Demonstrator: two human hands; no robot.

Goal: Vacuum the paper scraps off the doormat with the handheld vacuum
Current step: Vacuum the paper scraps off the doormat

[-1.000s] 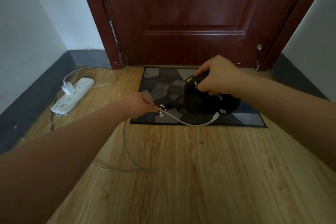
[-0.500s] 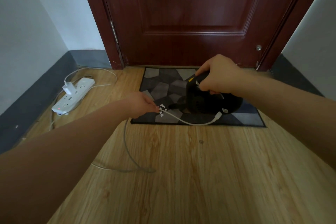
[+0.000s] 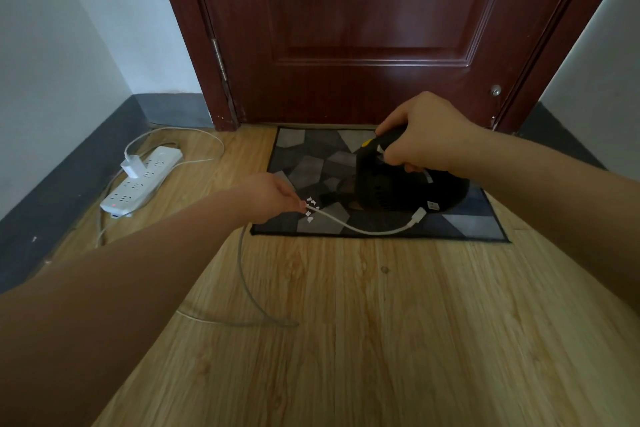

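A black handheld vacuum (image 3: 398, 189) rests on the grey patterned doormat (image 3: 311, 163) before the door. My right hand (image 3: 426, 135) grips its handle from above. Several small white paper scraps (image 3: 310, 210) lie near the mat's front left. My left hand (image 3: 273, 198) pinches the white charging cable (image 3: 367, 227) just beside the scraps. The cable curves across the mat's front edge, and its plug end (image 3: 419, 215) lies by the vacuum's rear; I cannot tell whether it is plugged in.
A white power strip (image 3: 142, 180) with a charger plugged in lies on the wooden floor at the left, near the dark baseboard. The cable loops over the floor (image 3: 249, 302) in front of me. A dark red door (image 3: 363, 35) stands shut behind the mat.
Almost nothing has moved. My right hand and the vacuum shifted very slightly; my left hand keeps pinching the cable at the same spot.
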